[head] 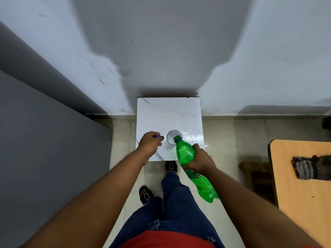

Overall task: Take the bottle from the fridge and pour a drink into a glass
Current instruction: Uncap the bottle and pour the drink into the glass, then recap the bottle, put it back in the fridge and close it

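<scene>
A green plastic bottle [186, 154] is tilted, with its open mouth over the rim of a clear glass [172, 136]. My right hand [201, 161] grips the bottle around its middle. The glass stands on a small white marble-topped table [168, 113]. My left hand [150, 143] rests on the table just left of the glass, fingers closed around a blue bottle cap [157, 136]. Whether liquid is flowing I cannot tell.
A grey fridge side [44, 149] fills the left. A wooden table [302, 190] with a dark folded cloth [311, 167] stands at the right, a wooden stool [256, 169] beside it. A white wall lies behind the small table. My feet in black sandals stand on the tiled floor.
</scene>
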